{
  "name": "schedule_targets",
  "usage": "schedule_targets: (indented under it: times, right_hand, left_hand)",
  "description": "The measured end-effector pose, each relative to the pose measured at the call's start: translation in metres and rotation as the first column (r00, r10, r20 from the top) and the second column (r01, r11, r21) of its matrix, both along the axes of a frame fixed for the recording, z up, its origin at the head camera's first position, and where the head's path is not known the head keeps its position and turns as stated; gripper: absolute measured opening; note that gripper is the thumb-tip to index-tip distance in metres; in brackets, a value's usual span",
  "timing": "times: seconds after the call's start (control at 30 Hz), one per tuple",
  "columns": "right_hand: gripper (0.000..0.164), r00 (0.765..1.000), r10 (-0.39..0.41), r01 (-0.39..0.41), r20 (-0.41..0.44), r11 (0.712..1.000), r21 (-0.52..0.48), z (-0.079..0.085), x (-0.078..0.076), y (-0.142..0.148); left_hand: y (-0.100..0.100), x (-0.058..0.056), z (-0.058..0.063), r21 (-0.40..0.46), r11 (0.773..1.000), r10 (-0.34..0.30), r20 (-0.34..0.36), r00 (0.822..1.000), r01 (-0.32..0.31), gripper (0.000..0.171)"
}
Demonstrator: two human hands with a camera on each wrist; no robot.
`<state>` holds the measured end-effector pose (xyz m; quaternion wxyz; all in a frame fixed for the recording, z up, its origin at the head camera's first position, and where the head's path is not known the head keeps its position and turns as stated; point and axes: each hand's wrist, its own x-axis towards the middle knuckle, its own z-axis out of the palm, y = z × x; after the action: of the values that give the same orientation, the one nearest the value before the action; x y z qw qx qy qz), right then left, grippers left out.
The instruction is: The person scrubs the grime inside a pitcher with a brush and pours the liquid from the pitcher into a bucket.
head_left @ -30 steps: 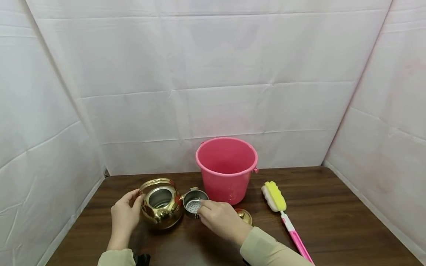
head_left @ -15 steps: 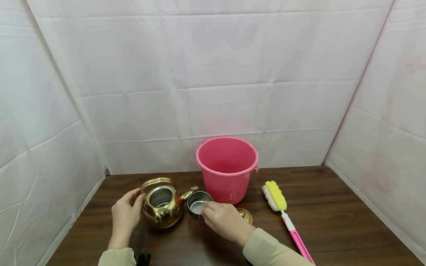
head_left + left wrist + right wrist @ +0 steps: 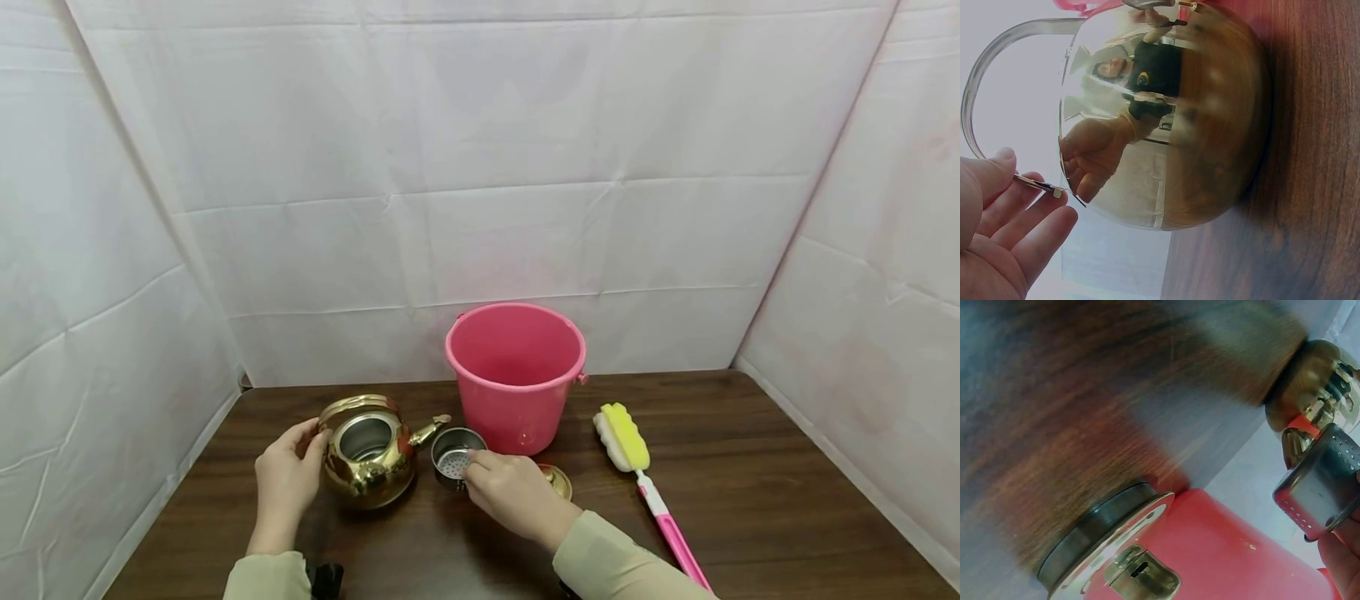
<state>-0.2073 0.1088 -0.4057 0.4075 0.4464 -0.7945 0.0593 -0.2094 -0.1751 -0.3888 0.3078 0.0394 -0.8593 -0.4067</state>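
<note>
A shiny gold teapot (image 3: 375,482) stands lidless at the left of the table, its spout toward the right. My left hand (image 3: 285,483) pinches the teapot's arched handle (image 3: 1035,26) between thumb and fingers, close to its lower end in the left wrist view. In my right hand (image 3: 517,496) is a metal strainer basket (image 3: 452,465) with a perforated base, pinched at its right side. The basket is above the table, just right of the spout. The gold lid (image 3: 560,487) lies partly hidden behind my right hand; its knob (image 3: 1144,575) shows in the right wrist view.
A pink bucket (image 3: 517,417) stands behind the strainer and lid, near the back wall. To the right lies a bottle brush (image 3: 628,442) with a yellow and white sponge head and pink handle. White cloth walls (image 3: 487,150) enclose the dark wooden table (image 3: 750,500).
My right hand has carried the strainer basket a little to the right, away from the teapot, and the spout now shows fully. My left hand keeps its hold on the handle.
</note>
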Motion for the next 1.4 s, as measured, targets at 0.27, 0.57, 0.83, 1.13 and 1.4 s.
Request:
schedule_targets:
  times: [0.27,0.57,0.83,1.13,1.4]
  right_hand:
    - [0.011,1.0,0.005,-0.005,-0.001,1.0,0.004,-0.003,-0.001,0.002]
    - [0.013,0.997,-0.045,0.043,0.063,0.998,0.037,-0.009,0.002,0.005]
    - [0.014,0.988,-0.083,0.074,0.13,0.995,0.072,-0.017,0.004,0.01]
    - [0.018,0.981,-0.123,0.109,0.149,0.989,0.1,-0.017,0.007,0.012]
    - [0.017,0.977,-0.157,0.135,0.142,0.979,0.152,-0.017,0.005,0.008]
  left_hand:
    - [0.001,-0.001,0.0,-0.003,1.0,0.002,-0.011,1.0,-0.002,0.02]
    - [0.0,0.0,0.001,0.002,1.0,0.002,-0.008,1.0,-0.001,0.02]
    - [0.0,0.0,0.0,-0.006,1.0,-0.001,-0.016,1.0,0.001,0.021]
    - [0.001,-0.002,-0.001,-0.001,1.0,-0.012,-0.006,1.0,0.012,0.021]
    - [0.0,0.001,0.0,-0.011,1.0,-0.012,-0.015,1.0,0.011,0.022]
